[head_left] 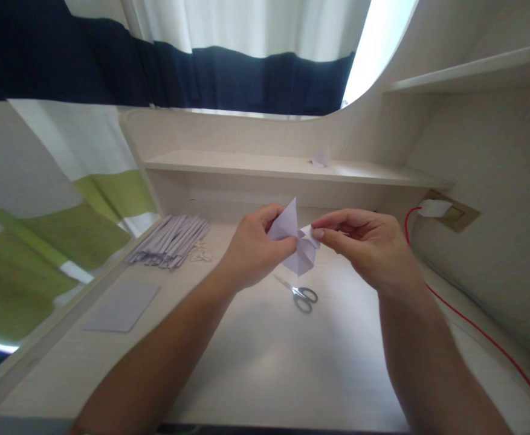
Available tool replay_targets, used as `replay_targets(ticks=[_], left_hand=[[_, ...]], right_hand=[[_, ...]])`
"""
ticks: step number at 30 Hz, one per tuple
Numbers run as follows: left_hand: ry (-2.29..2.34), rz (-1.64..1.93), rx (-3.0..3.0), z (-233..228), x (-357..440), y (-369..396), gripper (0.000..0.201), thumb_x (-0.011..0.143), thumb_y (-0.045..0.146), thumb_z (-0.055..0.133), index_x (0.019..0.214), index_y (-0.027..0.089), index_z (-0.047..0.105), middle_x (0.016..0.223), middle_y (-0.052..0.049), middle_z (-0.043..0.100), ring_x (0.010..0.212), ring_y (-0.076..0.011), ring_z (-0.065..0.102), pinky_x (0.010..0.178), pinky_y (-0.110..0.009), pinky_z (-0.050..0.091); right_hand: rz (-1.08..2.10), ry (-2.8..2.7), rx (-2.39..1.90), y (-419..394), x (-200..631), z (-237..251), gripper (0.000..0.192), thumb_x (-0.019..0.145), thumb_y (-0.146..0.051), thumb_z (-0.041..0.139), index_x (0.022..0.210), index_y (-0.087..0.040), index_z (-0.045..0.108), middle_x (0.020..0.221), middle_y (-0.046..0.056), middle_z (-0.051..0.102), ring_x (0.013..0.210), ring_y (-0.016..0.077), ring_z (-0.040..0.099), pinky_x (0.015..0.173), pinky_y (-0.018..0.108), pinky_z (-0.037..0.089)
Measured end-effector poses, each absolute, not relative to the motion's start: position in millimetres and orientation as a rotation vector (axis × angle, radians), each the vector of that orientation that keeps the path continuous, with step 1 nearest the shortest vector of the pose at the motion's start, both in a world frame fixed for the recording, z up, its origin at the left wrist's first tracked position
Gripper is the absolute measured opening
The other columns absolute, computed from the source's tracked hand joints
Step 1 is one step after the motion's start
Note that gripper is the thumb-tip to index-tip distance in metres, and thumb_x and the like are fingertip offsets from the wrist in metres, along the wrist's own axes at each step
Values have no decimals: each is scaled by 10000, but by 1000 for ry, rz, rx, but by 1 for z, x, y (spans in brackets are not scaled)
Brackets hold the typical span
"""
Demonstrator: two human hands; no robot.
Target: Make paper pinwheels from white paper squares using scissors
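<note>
Above the middle of the desk, a piece of folded white paper [299,261] is held up between both hands. My left hand [259,244] is closed on its left side, thumb in front and fingers behind. From the right, my right hand [359,241] pinches a small flap of the same paper between thumb and fingertips. One pointed corner of the paper sticks up beside the left hand. Below the paper, a pair of scissors [301,297] with dark handles lies on the desk, touched by neither hand.
A pile of thin paper strips [171,241] lies at the back left, with small pale pieces [202,251] beside it. Nearer is a stack of white paper [122,307]. A small folded paper [320,158] stands on the shelf [246,166]. A red cable [477,338] runs down the right side from a white plug [434,208].
</note>
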State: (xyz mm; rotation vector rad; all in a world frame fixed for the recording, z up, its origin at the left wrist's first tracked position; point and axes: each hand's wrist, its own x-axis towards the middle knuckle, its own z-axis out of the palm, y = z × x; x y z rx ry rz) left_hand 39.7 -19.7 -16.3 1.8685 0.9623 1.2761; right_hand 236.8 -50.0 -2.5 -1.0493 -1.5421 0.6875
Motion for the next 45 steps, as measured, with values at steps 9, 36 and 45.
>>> replay_targets(ticks=[9, 36, 45], left_hand=[[1074, 1362, 2013, -18, 38, -21, 121, 776, 176, 685, 897, 184, 686, 762, 34, 672, 698, -137, 604, 605, -243, 421], [684, 1287, 1457, -21, 40, -13, 293, 670, 218, 850, 931, 171, 724, 813, -12, 728, 728, -165, 667, 656, -269, 523], [584, 1265, 1380, -26, 42, -8, 367, 683, 302, 889, 985, 178, 721, 872, -21, 743, 744, -170, 687, 690, -284, 550]], right_hand=[[611, -1498, -1079, -51, 233, -5, 76, 813, -236, 817, 867, -271, 858, 749, 26, 782, 630, 166, 651, 511, 280, 468], [304, -1465, -992, -55, 210, -16, 72, 833, -241, 827, 900, -253, 805, 816, 19, 752, 703, 169, 650, 612, 304, 517], [228, -1412, -930, -56, 202, -21, 143, 831, -179, 815, 942, -262, 784, 905, 7, 774, 766, 169, 688, 649, 306, 551]])
